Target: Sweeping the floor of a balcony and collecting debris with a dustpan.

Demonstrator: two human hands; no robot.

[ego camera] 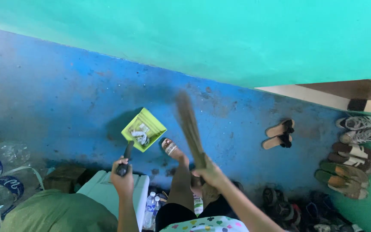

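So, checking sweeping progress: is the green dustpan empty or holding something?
Holding something: pale, crumpled scraps lie inside the green dustpan, held by the left hand.

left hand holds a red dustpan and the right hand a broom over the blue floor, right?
Not quite: the dustpan is yellow-green, not red, as the head view shows. The left hand does hold it and the right hand the broom, over the blue floor.

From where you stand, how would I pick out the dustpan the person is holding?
Start at the blue floor below the turquoise wall. Near its middle, just ahead of the person's sandalled foot, the left hand grips a dark handle ending in the dustpan. It is the only lime-green, square scoop there, holding pale scraps, beside the blurred brown broom.
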